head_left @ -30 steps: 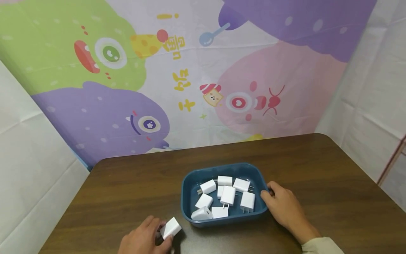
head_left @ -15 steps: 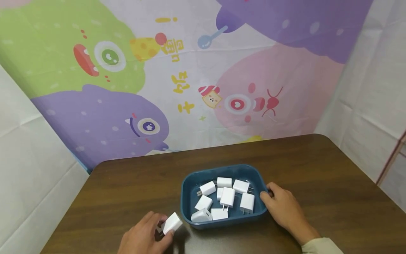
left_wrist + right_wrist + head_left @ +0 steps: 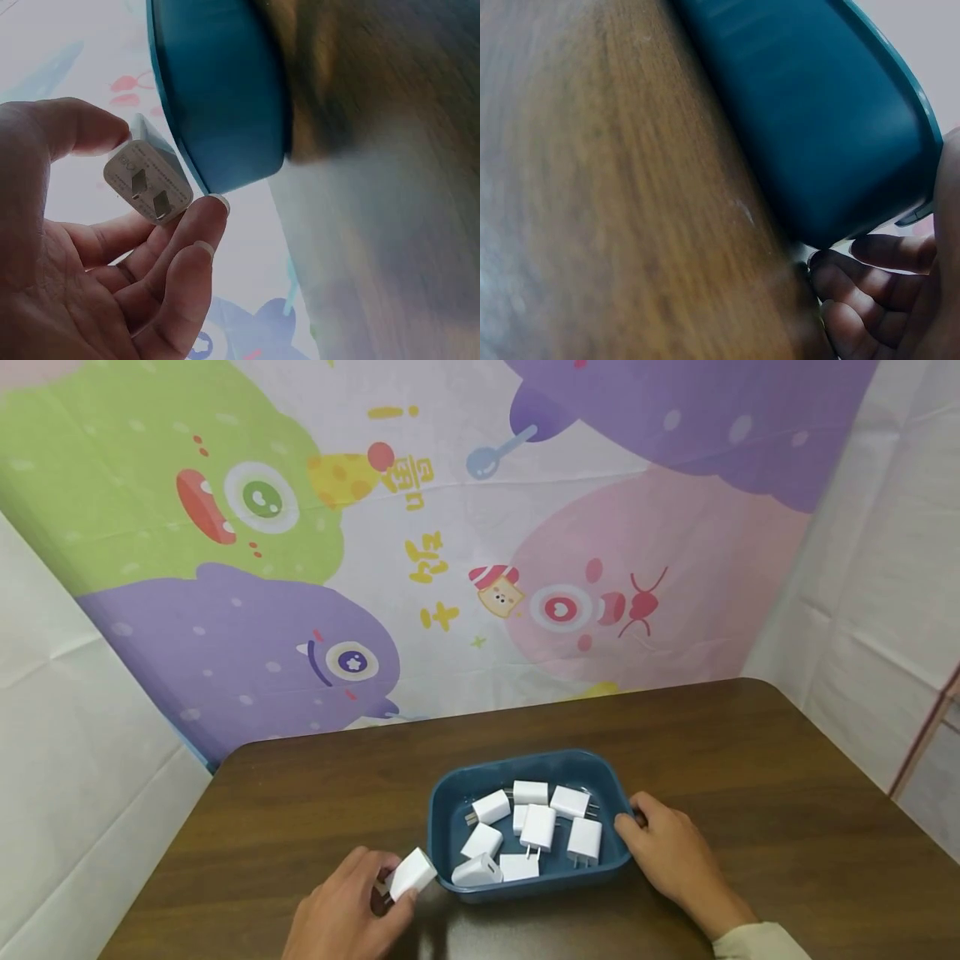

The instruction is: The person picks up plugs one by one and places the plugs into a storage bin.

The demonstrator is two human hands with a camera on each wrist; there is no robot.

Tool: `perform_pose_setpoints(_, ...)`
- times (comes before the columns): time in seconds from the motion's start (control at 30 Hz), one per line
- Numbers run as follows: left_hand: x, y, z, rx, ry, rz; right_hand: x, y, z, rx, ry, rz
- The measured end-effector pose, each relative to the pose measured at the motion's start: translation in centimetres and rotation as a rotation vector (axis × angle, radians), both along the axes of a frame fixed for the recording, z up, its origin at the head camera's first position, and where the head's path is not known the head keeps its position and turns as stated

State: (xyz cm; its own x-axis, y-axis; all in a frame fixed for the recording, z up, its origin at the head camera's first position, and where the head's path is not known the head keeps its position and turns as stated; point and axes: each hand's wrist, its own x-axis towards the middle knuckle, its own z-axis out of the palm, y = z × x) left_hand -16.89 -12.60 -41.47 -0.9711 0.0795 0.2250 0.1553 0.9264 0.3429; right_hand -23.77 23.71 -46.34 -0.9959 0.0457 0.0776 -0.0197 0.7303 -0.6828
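My left hand pinches a white charger plug between thumb and fingers, just left of the blue bin. In the left wrist view the charger shows its printed end with two flat prongs, close by the bin's outer wall. Several white chargers lie jumbled inside the bin, some with prongs showing. At the bin's right end my right hand holds the rim, thumb over the edge. The right wrist view has its curled fingers under the bin's corner.
The bin stands on a dark wood table. Behind the table hangs a cartoon-printed cloth, and pale cloth walls close off both sides.
My left hand has moved up and slightly right with the charger, bringing it nearer the bin's front left corner. The right hand keeps its place on the rim.
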Motion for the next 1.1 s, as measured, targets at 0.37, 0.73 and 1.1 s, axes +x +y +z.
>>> perform_pose_setpoints(0.37,-0.3,0.6,0.5,0.025,-0.012,0.002,-0.1,0.0,0.0,0.005,0.007,0.0)
perform_pose_setpoints(0.73,-1.1,1.3,1.2,-0.013,-0.024,-0.02,0.0,0.0,-0.1,0.01,-0.002,-0.008)
perform_pose_setpoints(1.1,-2.5,2.2,1.3,-0.166,0.166,-0.145,0.0,0.0,-0.1,0.008,0.005,-0.012)
